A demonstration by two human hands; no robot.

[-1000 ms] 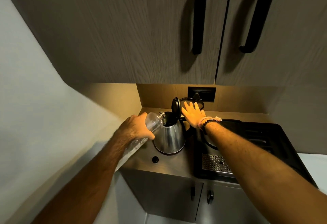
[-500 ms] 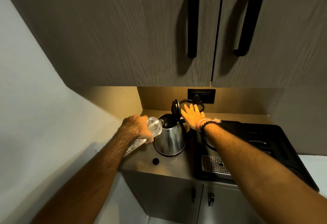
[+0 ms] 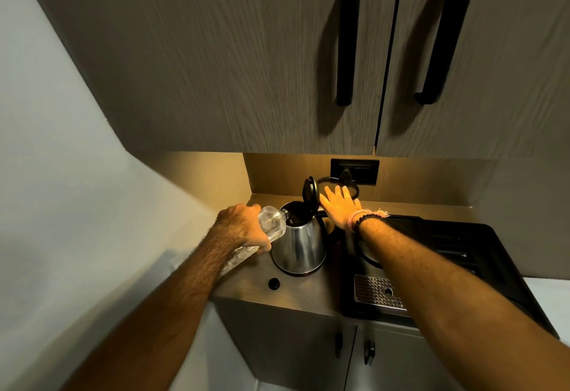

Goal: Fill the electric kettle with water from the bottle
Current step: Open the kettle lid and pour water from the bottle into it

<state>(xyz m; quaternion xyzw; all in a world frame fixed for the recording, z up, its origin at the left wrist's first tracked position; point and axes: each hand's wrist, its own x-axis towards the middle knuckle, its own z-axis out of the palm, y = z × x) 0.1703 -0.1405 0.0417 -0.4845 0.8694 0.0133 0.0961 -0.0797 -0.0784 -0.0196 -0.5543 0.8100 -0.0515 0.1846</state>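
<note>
A steel electric kettle (image 3: 298,247) stands on the small counter (image 3: 296,290) with its black lid (image 3: 309,191) flipped up. My left hand (image 3: 243,228) is wrapped around a clear plastic bottle (image 3: 273,224), tipped so its neck rests over the kettle's open mouth. My right hand (image 3: 340,208) hovers flat with fingers spread just right of the lid, above the kettle's handle, holding nothing. A bracelet sits on that wrist.
A black bottle cap (image 3: 273,283) lies on the counter in front of the kettle. A black coffee machine with a metal drip grate (image 3: 377,295) fills the right side. A wall socket (image 3: 354,171) with a plugged cable sits behind. Cabinet doors with black handles (image 3: 347,42) hang overhead.
The view has shifted slightly; the bottle stays tipped at the kettle's mouth and my right hand stays spread beside the lid.
</note>
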